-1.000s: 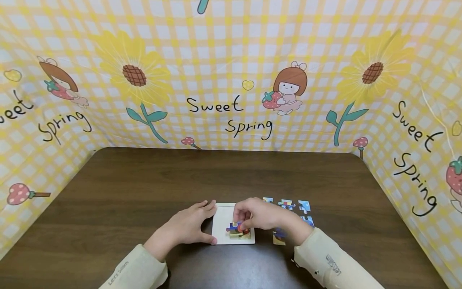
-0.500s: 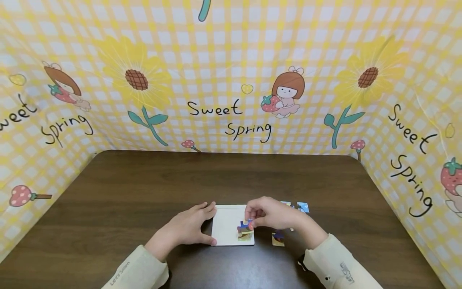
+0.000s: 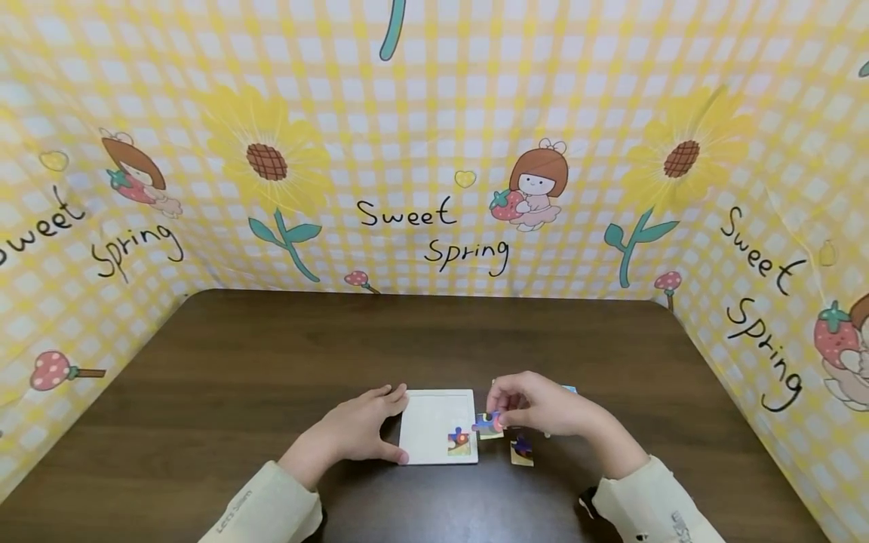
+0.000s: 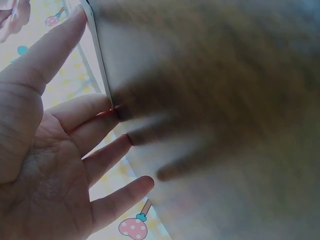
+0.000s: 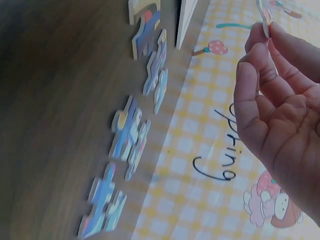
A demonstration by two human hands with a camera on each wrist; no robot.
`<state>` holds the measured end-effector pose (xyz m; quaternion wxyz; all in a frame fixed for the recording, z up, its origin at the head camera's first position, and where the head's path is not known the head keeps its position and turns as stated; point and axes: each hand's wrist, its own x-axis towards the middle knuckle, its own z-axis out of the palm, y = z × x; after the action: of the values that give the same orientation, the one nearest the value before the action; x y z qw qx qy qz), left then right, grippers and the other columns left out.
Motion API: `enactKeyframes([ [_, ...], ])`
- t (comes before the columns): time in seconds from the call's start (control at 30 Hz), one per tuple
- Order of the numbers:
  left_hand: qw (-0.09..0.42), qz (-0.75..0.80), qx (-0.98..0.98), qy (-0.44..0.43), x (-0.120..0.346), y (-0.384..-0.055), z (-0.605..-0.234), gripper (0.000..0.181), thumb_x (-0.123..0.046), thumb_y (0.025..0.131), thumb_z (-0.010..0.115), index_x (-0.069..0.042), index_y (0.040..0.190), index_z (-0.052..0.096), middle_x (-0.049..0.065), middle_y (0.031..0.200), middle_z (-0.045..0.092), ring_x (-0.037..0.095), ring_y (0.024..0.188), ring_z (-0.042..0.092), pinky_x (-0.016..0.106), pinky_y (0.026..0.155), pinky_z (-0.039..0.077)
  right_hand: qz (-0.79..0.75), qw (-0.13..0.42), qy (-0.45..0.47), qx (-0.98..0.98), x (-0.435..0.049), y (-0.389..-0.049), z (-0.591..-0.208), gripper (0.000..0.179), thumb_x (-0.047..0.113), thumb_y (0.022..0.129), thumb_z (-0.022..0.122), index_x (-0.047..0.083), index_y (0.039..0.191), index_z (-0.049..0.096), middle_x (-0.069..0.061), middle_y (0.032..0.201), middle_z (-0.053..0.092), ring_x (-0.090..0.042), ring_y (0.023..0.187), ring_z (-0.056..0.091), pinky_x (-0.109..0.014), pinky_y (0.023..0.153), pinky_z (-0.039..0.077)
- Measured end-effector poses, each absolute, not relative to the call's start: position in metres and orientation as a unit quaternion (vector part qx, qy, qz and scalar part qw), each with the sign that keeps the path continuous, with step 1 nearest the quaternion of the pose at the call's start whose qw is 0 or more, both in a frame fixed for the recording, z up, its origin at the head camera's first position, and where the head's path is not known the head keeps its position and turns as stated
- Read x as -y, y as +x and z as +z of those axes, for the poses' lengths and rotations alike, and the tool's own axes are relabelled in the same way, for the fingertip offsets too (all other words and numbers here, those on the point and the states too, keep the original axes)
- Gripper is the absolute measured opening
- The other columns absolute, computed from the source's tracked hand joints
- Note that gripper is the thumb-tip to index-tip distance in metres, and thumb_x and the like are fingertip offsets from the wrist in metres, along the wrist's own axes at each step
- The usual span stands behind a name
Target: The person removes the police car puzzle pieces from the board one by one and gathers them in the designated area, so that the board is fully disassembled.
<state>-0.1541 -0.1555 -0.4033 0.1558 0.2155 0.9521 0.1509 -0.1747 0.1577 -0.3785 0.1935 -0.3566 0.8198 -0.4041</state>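
Observation:
A white puzzle tray (image 3: 428, 424) lies on the table, one puzzle piece (image 3: 459, 445) sitting in its lower right corner. Along the tray's left side rests my left hand (image 3: 353, 426), thumb at the near corner and straight fingertips at the far one; the left wrist view shows those fingers spread. Thumb and fingertips of my right hand (image 3: 539, 406) pinch another puzzle piece (image 3: 490, 426) at the tray's right edge. In the right wrist view that piece stands nearly edge-on. Right of the tray lies a loose purple-and-yellow piece (image 3: 522, 452).
Several more puzzle pieces (image 5: 127, 130) lie in rows on the dark wooden table (image 3: 305, 347), mostly hidden behind my right hand in the head view. A yellow checked cloth (image 3: 407, 136) with printed flowers walls the table at the back and sides.
My right hand has carried its pinched piece rightward, from over the tray to its right edge, uncovering the piece in the corner. My left hand has stayed against the tray.

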Motion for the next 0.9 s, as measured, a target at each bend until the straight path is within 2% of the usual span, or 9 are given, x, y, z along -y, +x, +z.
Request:
enactKeyframes([
  [0.33, 0.152, 0.153, -0.952, 0.218, 0.157, -0.153, -0.405, 0.09, -0.049, 0.076, 0.082, -0.008, 0.148, 0.047, 0.006, 0.16, 0.037, 0.033, 0.149, 0.033, 0.055, 0.113, 0.037, -0.419, 0.163, -0.341, -0.826, -0.184, -0.166, -0.378, 0.005, 0.013, 0.093, 0.068, 0.01, 0.097, 0.067, -0.001, 0.084, 0.066, -0.005, 0.076, 0.057, -0.022, 0.066, 0.049],
  [0.67, 0.148, 0.155, -0.951, 0.221, 0.156, -0.151, -0.403, 0.089, -0.048, 0.077, 0.082, -0.007, 0.148, 0.047, 0.007, 0.16, 0.038, 0.034, 0.148, 0.034, 0.055, 0.112, 0.037, -0.426, 0.155, -0.34, -0.824, -0.213, -0.16, -0.386, 0.007, 0.012, 0.094, 0.067, 0.005, 0.096, 0.066, -0.007, 0.082, 0.068, -0.004, 0.076, 0.058, -0.021, 0.066, 0.049],
  [0.9, 0.142, 0.155, -0.951, 0.226, 0.157, -0.152, -0.404, 0.089, -0.048, 0.076, 0.082, -0.006, 0.147, 0.048, 0.008, 0.159, 0.039, 0.035, 0.147, 0.035, 0.056, 0.112, 0.037, -0.412, 0.165, -0.328, -0.834, -0.227, -0.158, -0.389, 0.006, 0.012, 0.094, 0.066, 0.007, 0.097, 0.066, -0.001, 0.082, 0.066, -0.003, 0.075, 0.056, -0.022, 0.066, 0.049],
])
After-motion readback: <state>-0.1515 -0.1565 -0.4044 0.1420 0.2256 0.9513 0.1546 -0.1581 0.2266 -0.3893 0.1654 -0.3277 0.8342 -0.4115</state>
